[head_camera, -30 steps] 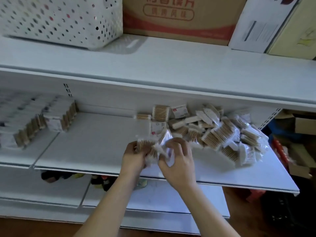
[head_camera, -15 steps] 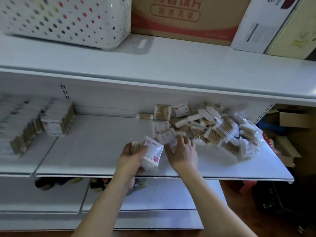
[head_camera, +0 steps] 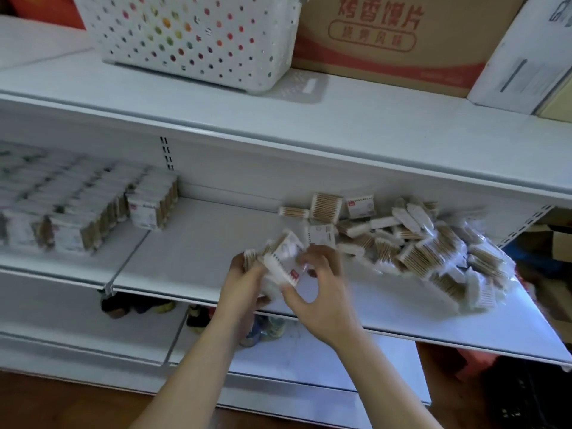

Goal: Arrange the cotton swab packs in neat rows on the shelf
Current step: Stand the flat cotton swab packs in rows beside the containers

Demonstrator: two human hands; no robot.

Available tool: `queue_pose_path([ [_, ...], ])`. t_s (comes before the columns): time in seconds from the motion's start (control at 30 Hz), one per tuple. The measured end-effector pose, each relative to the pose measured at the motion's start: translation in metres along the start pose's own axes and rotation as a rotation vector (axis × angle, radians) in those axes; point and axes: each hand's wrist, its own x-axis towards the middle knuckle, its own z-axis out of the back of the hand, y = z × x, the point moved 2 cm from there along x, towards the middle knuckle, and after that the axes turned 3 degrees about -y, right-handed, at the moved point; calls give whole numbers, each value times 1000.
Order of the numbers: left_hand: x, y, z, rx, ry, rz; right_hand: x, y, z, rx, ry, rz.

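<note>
Neat rows of packs [head_camera: 86, 209] already filled the shelf's [head_camera: 192, 243] left section. At centre, the left hand [head_camera: 247, 283] gripped several gathered packs [head_camera: 283, 258], the right hand's [head_camera: 322, 292] curled fingers pinching them too. Rightward, a large loose pile [head_camera: 427, 252] remained unsorted; roughly half looked done.

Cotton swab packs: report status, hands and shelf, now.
Left hand grips a few packs; right hand pinches the same bunch. Loose pile unsorted at right; neat rows at left. Bare shelf between, nothing blocking.
</note>
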Motion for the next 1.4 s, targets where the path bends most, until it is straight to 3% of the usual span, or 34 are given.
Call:
queue_pose_path([
  [0.17, -11, -3, 13, -16, -6, 26, 8, 12, -5, 156, 84, -98],
  [0.33, -16, -7, 53, 3, -100, 13, 28, 26, -16, 234, 354, -152],
  [0.53, -12, -24, 115, -56, -236, -18, 45, 56, -55, 501, 311, -242],
  [0.73, -1, -51, 165, -82, -339, -104, 35, 116, -136, 401, 309, -249],
  [0.97, 24, -87, 256, 78, -234, -97, 45, 172, -187, 339, 362, -278],
  [1.23, 52, -121, 296, 78, -89, -143, 58, 174, -204, 465, 15, -474],
  [1.33, 58, -133, 296, 95, -57, -184, 66, 162, -207, 341, -185, -494],
  [1.4, 65, -138, 297, 70, -56, -215, 73, 153, -214, 298, -229, -500],
])
